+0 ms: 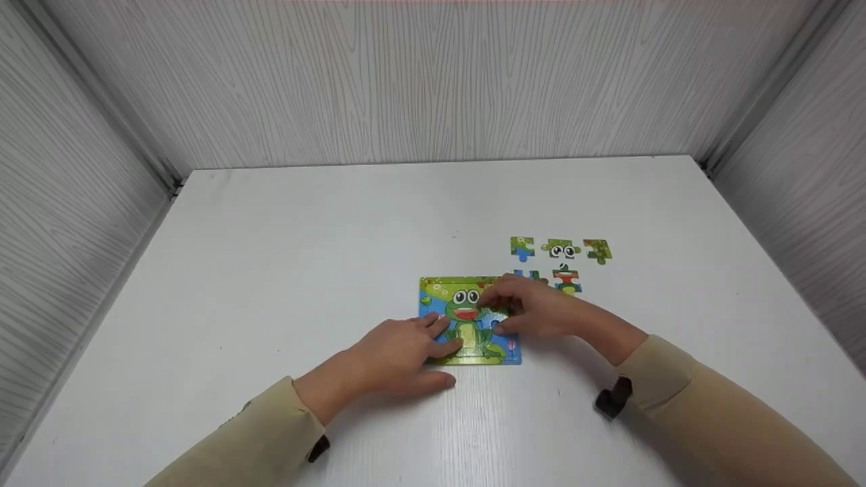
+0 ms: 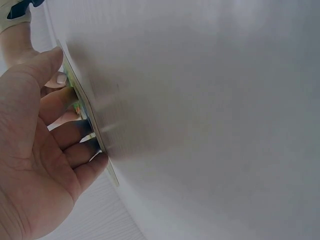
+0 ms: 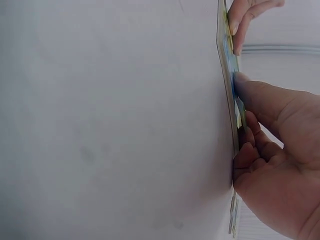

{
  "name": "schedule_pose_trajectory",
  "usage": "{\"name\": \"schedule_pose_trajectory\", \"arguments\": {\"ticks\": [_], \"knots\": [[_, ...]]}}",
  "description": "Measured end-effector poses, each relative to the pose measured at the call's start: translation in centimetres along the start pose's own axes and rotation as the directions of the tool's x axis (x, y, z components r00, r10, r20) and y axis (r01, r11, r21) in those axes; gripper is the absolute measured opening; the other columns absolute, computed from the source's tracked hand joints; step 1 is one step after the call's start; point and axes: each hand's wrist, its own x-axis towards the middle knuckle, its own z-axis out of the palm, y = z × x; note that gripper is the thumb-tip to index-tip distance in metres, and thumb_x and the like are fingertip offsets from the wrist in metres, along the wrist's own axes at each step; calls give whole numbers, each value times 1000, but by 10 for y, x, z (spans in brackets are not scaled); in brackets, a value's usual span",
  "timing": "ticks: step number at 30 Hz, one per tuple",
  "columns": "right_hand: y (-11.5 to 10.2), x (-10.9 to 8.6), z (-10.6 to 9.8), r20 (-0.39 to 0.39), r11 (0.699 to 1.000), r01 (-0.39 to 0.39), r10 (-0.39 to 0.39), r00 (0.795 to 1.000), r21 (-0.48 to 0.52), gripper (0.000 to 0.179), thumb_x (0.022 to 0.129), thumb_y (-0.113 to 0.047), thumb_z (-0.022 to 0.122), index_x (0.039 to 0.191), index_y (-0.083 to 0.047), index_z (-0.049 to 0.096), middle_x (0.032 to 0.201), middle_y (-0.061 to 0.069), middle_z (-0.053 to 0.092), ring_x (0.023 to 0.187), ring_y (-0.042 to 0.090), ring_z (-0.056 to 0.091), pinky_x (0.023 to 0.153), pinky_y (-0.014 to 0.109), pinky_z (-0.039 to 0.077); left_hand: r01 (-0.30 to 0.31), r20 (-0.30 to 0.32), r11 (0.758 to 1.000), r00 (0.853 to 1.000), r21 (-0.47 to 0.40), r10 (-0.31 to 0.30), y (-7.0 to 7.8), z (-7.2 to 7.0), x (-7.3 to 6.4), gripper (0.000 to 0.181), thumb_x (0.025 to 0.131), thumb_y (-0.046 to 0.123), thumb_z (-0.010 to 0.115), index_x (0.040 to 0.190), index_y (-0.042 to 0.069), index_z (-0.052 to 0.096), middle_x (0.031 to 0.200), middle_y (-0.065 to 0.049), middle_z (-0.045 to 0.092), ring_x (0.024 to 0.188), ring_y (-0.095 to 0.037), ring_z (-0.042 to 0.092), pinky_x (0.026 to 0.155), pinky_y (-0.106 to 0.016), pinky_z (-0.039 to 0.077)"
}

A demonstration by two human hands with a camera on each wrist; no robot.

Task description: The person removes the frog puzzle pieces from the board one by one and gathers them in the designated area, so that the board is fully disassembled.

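Note:
A flat jigsaw puzzle (image 1: 467, 338) with a green frog on blue and green lies on the white table. The left hand (image 1: 402, 348) rests on its left part, fingers spread and fairly straight, thumb on the table by the near edge. The right hand (image 1: 541, 308) is over the puzzle's right side, its thumb and fingers curled. In the right wrist view it pinches a puzzle piece (image 3: 241, 111), which sits tilted against the board; fingers hide much of it. The left wrist view shows the left hand's fingertips at the board's edge (image 2: 90, 107).
Several loose puzzle pieces lie behind and right of the board, among them one with the frog's eyes (image 1: 561, 250) and one with a red mouth (image 1: 567, 279). Another piece (image 1: 531, 276) is partly behind the right hand. Wood-grain panels (image 1: 433, 81) enclose the table (image 1: 304, 223).

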Motion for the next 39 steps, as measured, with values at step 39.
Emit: {"name": "schedule_pose_trajectory", "arguments": {"ticks": [39], "knots": [[-2,-6,-10,-46,998,51,-53,998,-38,44,95,-15,81,138,-17,71,125,-6,70,105,21,58,92,41,50,-3,-3,1000,1000,10,3,-1,2,0,62,104,59,57,156,27,56,165,-13,42,155,-30,37,118,-50,43]]}}
